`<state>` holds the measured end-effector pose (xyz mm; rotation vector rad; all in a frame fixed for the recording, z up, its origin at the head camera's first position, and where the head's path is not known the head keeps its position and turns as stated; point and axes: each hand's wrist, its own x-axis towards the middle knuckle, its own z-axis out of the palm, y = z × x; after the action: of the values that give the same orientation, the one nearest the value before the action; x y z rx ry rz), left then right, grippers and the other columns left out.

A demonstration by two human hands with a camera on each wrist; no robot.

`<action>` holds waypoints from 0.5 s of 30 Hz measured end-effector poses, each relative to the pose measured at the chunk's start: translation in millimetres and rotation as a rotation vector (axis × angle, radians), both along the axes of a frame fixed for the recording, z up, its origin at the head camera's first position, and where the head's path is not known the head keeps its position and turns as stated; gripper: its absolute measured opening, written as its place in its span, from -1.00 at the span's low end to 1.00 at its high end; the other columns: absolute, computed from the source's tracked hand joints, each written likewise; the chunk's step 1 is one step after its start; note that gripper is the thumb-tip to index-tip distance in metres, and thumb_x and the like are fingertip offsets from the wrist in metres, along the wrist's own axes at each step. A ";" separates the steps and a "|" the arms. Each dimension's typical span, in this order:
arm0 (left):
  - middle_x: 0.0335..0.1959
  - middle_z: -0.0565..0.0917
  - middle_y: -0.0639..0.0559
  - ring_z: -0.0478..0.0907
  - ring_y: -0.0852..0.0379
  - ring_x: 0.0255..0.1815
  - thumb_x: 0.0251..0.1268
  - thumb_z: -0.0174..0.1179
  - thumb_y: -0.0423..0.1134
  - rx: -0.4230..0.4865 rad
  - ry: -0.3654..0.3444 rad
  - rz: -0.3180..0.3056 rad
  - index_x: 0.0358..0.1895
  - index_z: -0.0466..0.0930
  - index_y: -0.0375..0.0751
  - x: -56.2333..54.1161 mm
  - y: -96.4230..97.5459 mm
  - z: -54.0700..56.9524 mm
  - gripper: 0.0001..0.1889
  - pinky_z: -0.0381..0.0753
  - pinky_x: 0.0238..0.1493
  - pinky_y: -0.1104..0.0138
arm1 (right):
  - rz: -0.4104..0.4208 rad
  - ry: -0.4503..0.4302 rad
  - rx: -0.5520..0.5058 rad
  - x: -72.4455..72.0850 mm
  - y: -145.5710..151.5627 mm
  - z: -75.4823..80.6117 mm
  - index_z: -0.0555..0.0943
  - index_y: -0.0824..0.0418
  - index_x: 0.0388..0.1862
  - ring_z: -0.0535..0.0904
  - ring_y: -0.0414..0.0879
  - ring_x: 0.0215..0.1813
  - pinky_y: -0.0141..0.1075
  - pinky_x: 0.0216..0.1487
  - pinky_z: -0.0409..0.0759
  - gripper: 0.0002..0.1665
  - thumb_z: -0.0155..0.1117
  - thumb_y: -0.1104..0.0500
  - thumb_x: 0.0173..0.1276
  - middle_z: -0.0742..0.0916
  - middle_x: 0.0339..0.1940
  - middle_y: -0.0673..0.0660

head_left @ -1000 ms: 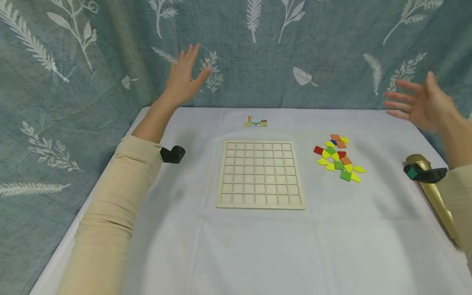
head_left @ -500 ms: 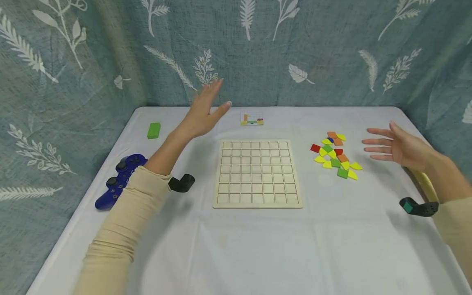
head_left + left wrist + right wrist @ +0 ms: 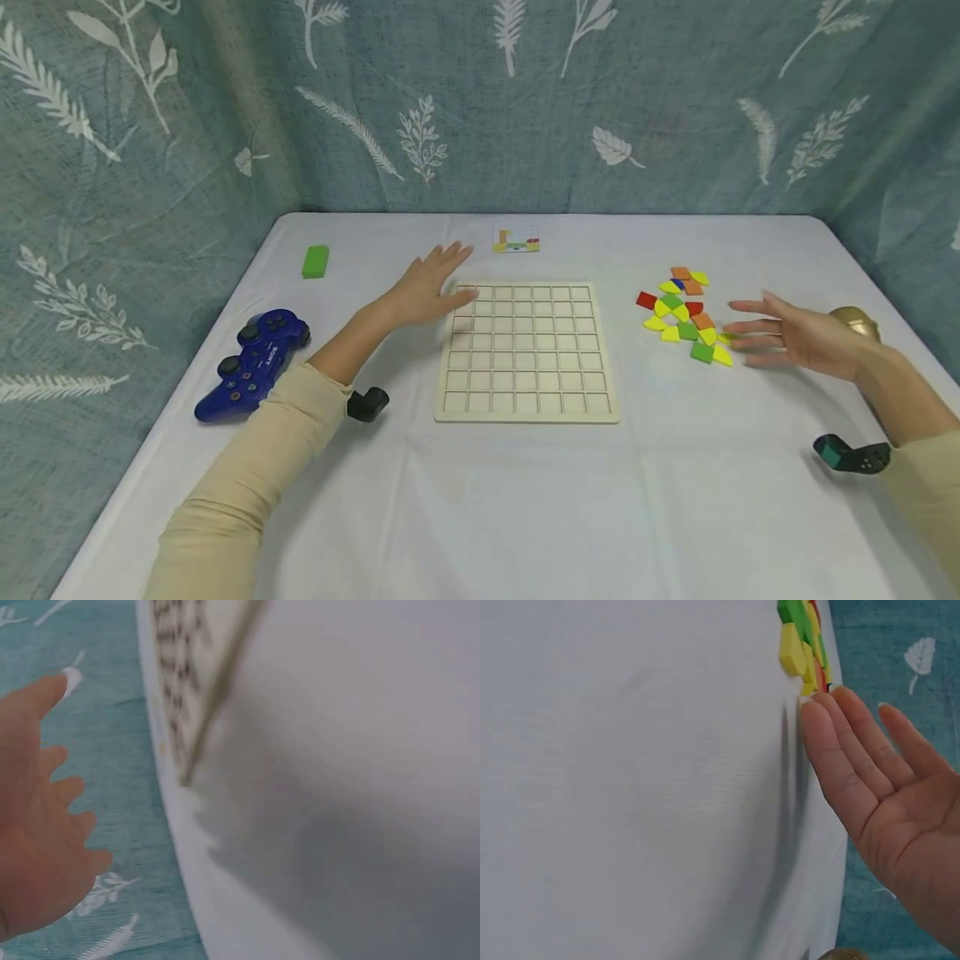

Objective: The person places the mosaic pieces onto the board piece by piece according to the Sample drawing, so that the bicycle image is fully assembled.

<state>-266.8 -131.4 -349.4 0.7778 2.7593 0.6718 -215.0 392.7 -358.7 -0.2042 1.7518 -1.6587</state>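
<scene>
A pale wooden board with a grid of square cells lies in the middle of the white table. My left hand, fingers straight and palm down, hangs over the board's far left corner and holds nothing; it also shows at the left of the left wrist view. To the board's right lies a loose cluster of flat coloured pieces in yellow, green, orange, red and blue. Just right of that cluster is my right hand, fingers stretched toward the pieces and empty. In the right wrist view its fingertips overlap the nearest yellow pieces.
Behind the board lies a small printed card with a coloured pattern. A green block and a blue game controller sit at the left. Behind my right wrist a brass-coloured object is partly hidden. A patterned teal cloth hangs at the back.
Both hands have come down and inward from raised positions, the left toward the board's corner, the right toward the coloured pieces. The controller and green block have come into view at the left.
</scene>
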 end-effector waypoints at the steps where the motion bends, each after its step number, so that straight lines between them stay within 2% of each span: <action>1: 0.53 -0.18 -0.19 -0.34 -0.21 0.50 0.46 -0.03 0.07 -0.018 -0.016 -0.018 0.54 -0.16 -0.18 0.5 -0.1 -3.9 -0.22 -0.37 0.38 -0.14 | -0.017 0.007 0.038 0.8 -0.5 -1.7 0.46 -0.19 0.21 0.58 -0.16 0.10 -0.20 0.05 0.57 -0.52 -0.43 -0.08 0.61 0.65 0.08 -0.09; 4: 0.53 -0.17 -0.20 -0.33 -0.24 0.50 0.43 0.01 0.08 -0.061 -0.062 -0.052 0.54 -0.14 -0.18 3.1 -0.6 -14.2 -0.20 -0.37 0.38 -0.15 | -0.060 0.041 0.169 2.5 -2.6 -6.0 0.30 -0.07 0.37 0.58 -0.21 0.08 -0.23 0.04 0.57 -0.50 -0.39 -0.11 0.60 0.64 0.07 -0.16; 6: 0.53 -0.16 -0.21 -0.33 -0.24 0.50 0.40 0.04 0.10 -0.089 -0.083 -0.067 0.54 -0.13 -0.18 4.7 -0.6 -20.5 -0.18 -0.36 0.38 -0.15 | -0.058 0.071 0.237 3.4 -3.8 -8.2 0.14 0.08 0.48 0.57 -0.24 0.08 -0.25 0.04 0.57 -0.42 -0.37 -0.10 0.61 0.61 0.08 -0.18; 9: 0.53 -0.16 -0.21 -0.33 -0.22 0.50 0.36 0.07 0.14 -0.128 -0.105 -0.074 0.54 -0.13 -0.17 7.1 -0.4 -27.4 -0.14 -0.34 0.38 -0.15 | -0.037 0.123 0.307 4.4 -5.9 -10.1 -0.04 0.27 0.53 0.56 -0.27 0.08 -0.31 0.04 0.56 -0.32 -0.30 -0.07 0.61 0.57 0.10 -0.19; 15: 0.53 -0.16 -0.17 -0.33 -0.18 0.51 0.29 0.13 0.19 -0.147 -0.162 -0.067 0.54 -0.12 -0.14 12.8 -1.4 -31.6 -0.08 -0.35 0.40 -0.11 | -0.041 0.187 0.376 6.3 -12.1 -11.9 -0.04 0.31 0.52 0.55 -0.31 0.06 -0.37 0.03 0.54 -0.31 -0.11 0.08 0.58 0.53 0.16 -0.06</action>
<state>-254.0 -132.8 -381.0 0.7453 2.5902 0.4890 -208.6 380.6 -370.6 -0.1536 2.1840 -1.3394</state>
